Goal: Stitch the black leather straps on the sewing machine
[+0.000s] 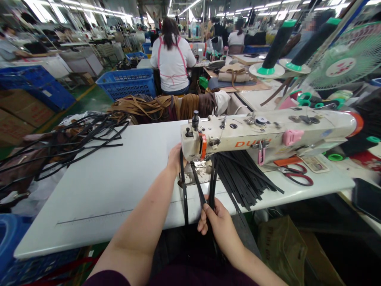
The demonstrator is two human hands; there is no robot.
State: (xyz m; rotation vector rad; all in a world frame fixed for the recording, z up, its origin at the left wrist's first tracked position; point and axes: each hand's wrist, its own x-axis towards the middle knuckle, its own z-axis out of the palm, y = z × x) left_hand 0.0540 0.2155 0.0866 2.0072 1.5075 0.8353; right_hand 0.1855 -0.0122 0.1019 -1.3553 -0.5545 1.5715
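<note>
Right hand (218, 218): fingers grasp black straps (212, 186) at the front edge of the bench (127, 178). Left hand (175, 158): fingers obscured by the sewing machine (276, 129); grip cannot be determined. Strap pile (245, 180) and scissors (294, 174) lie rightward.

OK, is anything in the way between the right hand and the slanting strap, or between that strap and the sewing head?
Nothing visible: the right hand holds the slanting strap, which runs uncovered up to the sewing head. Other straps pass on either side, not across that stretch.
</note>
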